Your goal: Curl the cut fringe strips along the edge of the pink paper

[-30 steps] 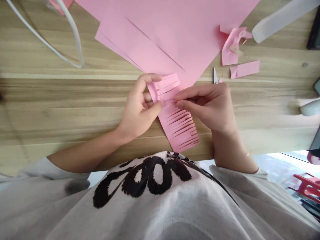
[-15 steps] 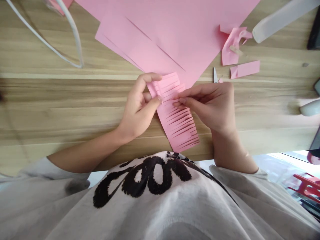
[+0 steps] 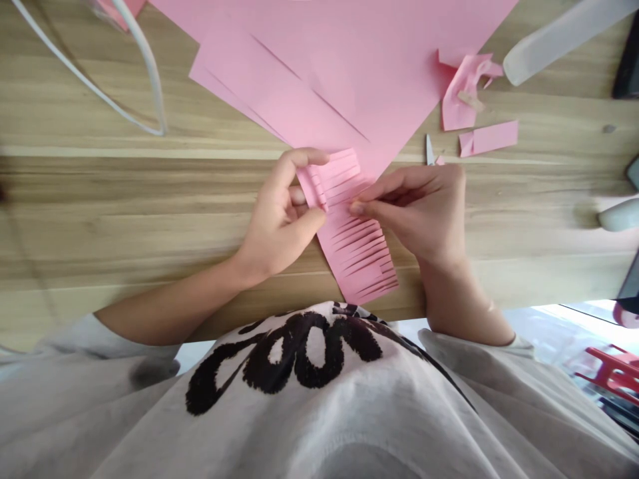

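Between my hands is a strip of pink paper [image 3: 344, 253], cut into a fringe of narrow slits along its right side. Several of its upper fringe ends are curled over towards the uncut left edge. My left hand [image 3: 277, 219] grips that left edge, index finger at the top corner and thumb lower down on the paper. With thumb and index finger pinched together, my right hand [image 3: 419, 209] holds fringe ends midway along the strip; the exact piece is hidden by the fingertips. The strip's lower end hangs near the table edge, by my shirt.
Large pink paper sheets [image 3: 359, 73] lie beyond my hands. To the right are crumpled pink scraps [image 3: 459, 100], a folded pink piece [image 3: 492, 138], a pointed metal tip [image 3: 429, 150] and a whitish translucent tube [image 3: 549, 50]. A white cable [image 3: 150, 73] loops at upper left.
My left thumb has slid slightly down the strip, baring more of the curled fringe. My right fingers have closed into a tighter pinch, a little further to the right.
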The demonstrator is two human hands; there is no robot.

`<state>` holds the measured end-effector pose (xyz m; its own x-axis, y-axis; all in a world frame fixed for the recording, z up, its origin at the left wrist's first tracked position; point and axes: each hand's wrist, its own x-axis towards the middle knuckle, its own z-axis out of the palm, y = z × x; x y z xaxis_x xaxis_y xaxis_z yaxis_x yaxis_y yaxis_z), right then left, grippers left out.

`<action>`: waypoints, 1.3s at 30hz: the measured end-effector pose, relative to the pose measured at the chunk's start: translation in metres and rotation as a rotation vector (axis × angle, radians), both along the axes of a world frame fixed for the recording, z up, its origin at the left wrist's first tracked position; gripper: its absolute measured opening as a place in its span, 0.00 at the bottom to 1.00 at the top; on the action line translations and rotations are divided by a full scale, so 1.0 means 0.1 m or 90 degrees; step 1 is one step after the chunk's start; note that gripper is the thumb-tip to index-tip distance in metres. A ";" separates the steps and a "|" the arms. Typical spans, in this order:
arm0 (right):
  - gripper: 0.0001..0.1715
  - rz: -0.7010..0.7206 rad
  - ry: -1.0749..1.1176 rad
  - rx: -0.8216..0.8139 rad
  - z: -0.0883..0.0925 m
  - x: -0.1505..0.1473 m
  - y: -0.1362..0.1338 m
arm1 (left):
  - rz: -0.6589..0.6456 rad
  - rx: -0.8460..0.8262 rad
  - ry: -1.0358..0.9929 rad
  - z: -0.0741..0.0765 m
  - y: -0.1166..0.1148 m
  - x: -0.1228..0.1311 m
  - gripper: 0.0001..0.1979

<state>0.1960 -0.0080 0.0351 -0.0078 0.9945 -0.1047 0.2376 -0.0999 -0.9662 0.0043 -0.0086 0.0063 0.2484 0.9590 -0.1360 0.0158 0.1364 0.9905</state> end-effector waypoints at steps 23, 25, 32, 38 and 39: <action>0.12 0.006 0.004 -0.008 0.03 0.00 0.00 | -0.008 0.024 0.002 -0.01 -0.03 0.01 0.26; 0.10 0.015 0.006 -0.012 0.03 0.01 0.00 | -0.011 0.033 0.015 -0.04 -0.03 0.00 0.27; 0.07 0.078 0.046 -0.056 0.05 0.05 0.01 | -0.034 0.051 0.038 -0.08 -0.01 -0.04 0.26; 0.07 0.146 0.072 -0.043 0.01 0.08 0.02 | -0.037 0.040 0.041 -0.04 -0.01 -0.03 0.26; 0.07 0.146 0.067 -0.039 0.00 0.08 0.02 | -0.039 0.044 0.041 -0.04 -0.01 -0.03 0.26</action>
